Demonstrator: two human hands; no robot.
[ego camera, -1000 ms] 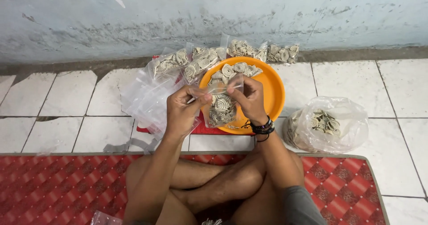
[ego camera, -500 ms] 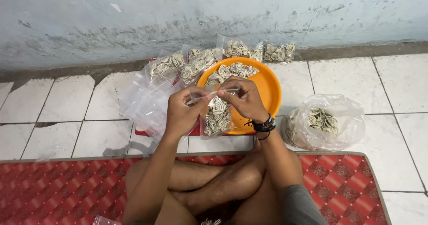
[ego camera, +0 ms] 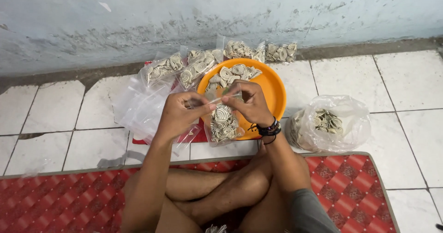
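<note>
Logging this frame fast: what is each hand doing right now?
Left hand: closed, pinching the top edge of the small clear bag of spiral snacks.
Right hand: closed, pinching the same bag's top from the other side.

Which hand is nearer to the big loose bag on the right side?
Right. The right hand pinches the small bag over the orange plate, closer to the big bag; the left hand is farther away.

Light even, diffuse, moderately bright; source not visible. Soft shadow beneath the forearms on the floor tiles [ego camera: 60, 122]. Faint sheen on the clear plastic bags [ego camera: 138, 108]. Centre sharp; slight softness and mild bending of lines toward frame edges.
</note>
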